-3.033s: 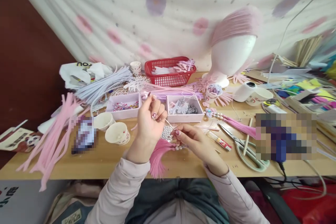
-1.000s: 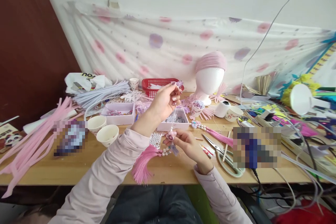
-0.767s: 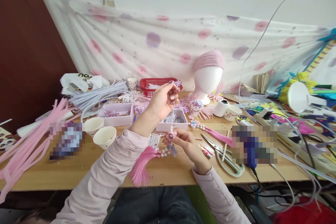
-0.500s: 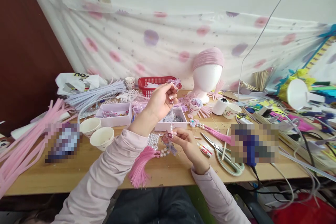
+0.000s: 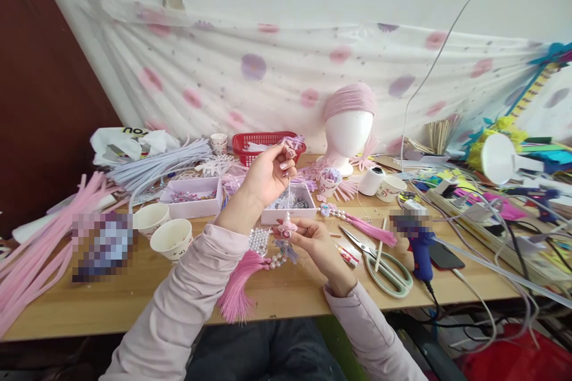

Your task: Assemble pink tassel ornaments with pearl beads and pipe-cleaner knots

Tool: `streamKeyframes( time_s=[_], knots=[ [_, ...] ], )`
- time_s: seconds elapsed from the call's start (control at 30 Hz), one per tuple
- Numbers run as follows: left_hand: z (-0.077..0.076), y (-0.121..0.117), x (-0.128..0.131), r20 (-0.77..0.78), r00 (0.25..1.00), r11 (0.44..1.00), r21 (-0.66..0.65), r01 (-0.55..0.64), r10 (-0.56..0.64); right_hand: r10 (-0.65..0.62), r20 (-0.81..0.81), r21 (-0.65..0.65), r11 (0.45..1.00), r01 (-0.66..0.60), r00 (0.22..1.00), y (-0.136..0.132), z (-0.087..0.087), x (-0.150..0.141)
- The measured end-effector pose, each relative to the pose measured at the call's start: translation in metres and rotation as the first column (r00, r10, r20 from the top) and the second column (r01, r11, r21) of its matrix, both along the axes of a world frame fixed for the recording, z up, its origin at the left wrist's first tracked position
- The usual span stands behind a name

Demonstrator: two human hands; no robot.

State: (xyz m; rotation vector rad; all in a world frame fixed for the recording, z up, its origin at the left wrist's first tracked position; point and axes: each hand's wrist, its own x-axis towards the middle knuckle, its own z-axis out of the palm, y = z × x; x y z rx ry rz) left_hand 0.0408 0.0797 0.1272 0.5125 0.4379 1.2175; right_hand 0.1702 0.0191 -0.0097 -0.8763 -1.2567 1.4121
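High above the table, my left hand (image 5: 272, 172) pinches the upper end of a pale thread (image 5: 289, 190). This thread runs down through small white beads to a pink flower ornament (image 5: 286, 226). Lower down, my right hand (image 5: 315, 244) grips that flower between thumb and fingers. Just under it hang or lie a bluish flower (image 5: 286, 250) and a string of pearl beads (image 5: 276, 261); I cannot tell how they join. The beads lead to a pink tassel (image 5: 239, 286) on the table. A patch of loose pearls (image 5: 259, 241) lies beside the tassel.
Scissors (image 5: 378, 262) and a blue glue gun (image 5: 420, 250) lie to the right, near a second tassel (image 5: 375, 229). Behind my hands are a bead box (image 5: 192, 208), a red basket (image 5: 241, 158) and a foam head (image 5: 348, 131). Paper cups (image 5: 172, 241) stand at left.
My hands keep their grips on the thread and flower. The pink flower has turned a little and sits slightly further left. The whole view has shifted slightly.
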Motion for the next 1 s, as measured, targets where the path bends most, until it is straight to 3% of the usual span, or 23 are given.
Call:
streamKeyframes(
  time_s=[0.47, 0.83, 1.0],
  knots=[
    [0.006, -0.005, 0.003, 0.008, 1.000, 1.000, -0.010, 0.001, 0.000, -0.087, -0.013, -0.005, 0.996, 0.087, 0.996, 0.000, -0.001, -0.002],
    [0.016, 0.000, -0.001, 0.028, 0.999, 1.000, -0.012, -0.020, 0.020, 0.044, 0.023, 0.010, 0.999, -0.044, 0.999, 0.001, -0.004, 0.006],
    [0.019, 0.004, 0.000, 0.034, 0.999, 1.000, 0.002, -0.006, 0.006, -0.065, 0.047, 0.020, 0.998, 0.064, 0.997, -0.005, -0.004, 0.030]
  ],
)
